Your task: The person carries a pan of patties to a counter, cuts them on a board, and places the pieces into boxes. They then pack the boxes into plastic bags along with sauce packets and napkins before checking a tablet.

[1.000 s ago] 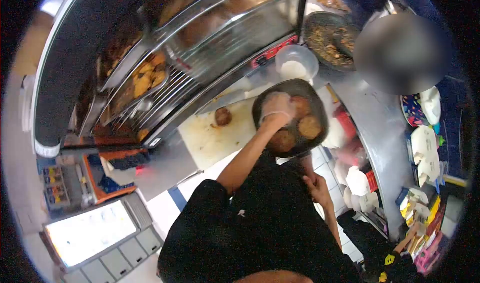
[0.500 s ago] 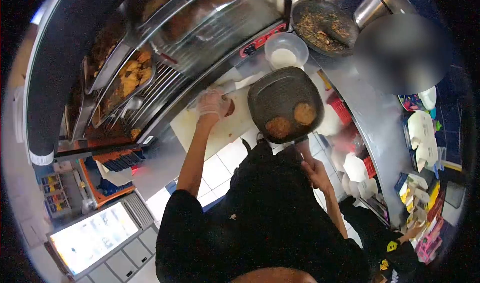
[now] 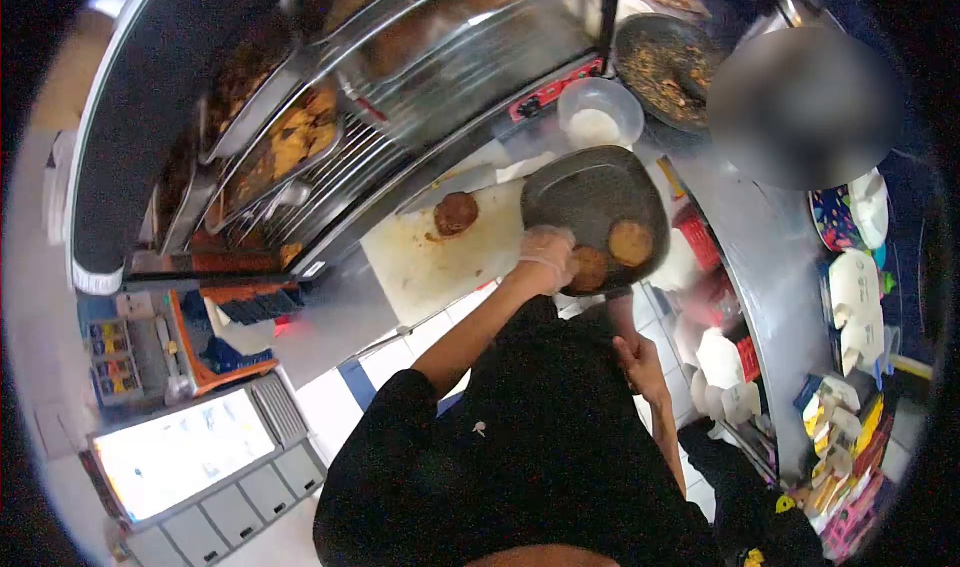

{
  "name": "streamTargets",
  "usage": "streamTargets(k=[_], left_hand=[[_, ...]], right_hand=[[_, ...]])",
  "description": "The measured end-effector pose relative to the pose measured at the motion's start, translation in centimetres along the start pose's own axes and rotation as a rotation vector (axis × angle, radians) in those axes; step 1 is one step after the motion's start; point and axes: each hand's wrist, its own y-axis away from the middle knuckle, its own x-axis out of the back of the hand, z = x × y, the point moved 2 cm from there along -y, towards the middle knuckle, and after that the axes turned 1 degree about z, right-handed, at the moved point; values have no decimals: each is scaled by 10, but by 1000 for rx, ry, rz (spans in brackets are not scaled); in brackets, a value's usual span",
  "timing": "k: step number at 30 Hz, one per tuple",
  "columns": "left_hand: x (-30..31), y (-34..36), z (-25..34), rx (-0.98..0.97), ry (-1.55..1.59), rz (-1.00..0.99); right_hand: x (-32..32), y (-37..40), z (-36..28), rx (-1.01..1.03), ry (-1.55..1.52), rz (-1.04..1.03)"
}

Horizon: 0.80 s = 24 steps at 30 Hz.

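My left hand, in a clear plastic glove, reaches over the near left rim of a dark square frying pan. Its fingers are closed at the edge of a browned patty in the pan. A second patty lies to the right in the same pan. My right hand is bare and wrapped round the pan's handle, which is mostly hidden by the hand and my dark shirt. On the white cutting board, left of the pan, rests a third, darker patty.
A lit food warmer with trays of cooked food stands at the left. Beyond the pan are a plastic tub and a dark bowl of chopped food. Takeaway boxes line the right counter. A person's dark clothing shows at lower right.
My left hand has left the patty on the cutting board and moved right to a patty in the pan. The right hand keeps its grip; the view has shifted slightly.
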Motion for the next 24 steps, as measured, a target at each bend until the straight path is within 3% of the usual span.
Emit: streamTargets(k=[2, 6, 8, 10, 12, 16, 17, 19, 21, 24], left_hand=[[3, -4, -1, -71, -55, -177], [21, 0, -5, -161, -137, -79], [32, 15, -18, -237, 197, 239], [73, 33, -21, -114, 310, 291], [60, 21, -71, -111, 298, 330], [67, 9, -129, 153, 105, 393], [62, 2, -131, 125, 101, 388], [48, -10, -136, -50, 242, 634], [73, -11, -62, -171, 255, 584], [29, -48, 8, -529, 412, 475]], right_hand=[[-3, -2, 1, 67, 2, 26], [-2, -18, 14, 120, 13, 24], [-3, -21, 12, 29, 23, 1], [-4, -23, 12, 48, 26, 2], [-4, -19, 8, 51, 17, 17], [3, -16, 11, 62, 36, 55], [3, -15, 12, 37, 33, 52], [1, -14, 12, 12, 9, 65], [1, -10, 12, 31, 35, 75], [0, -7, 13, 32, 29, 58]])
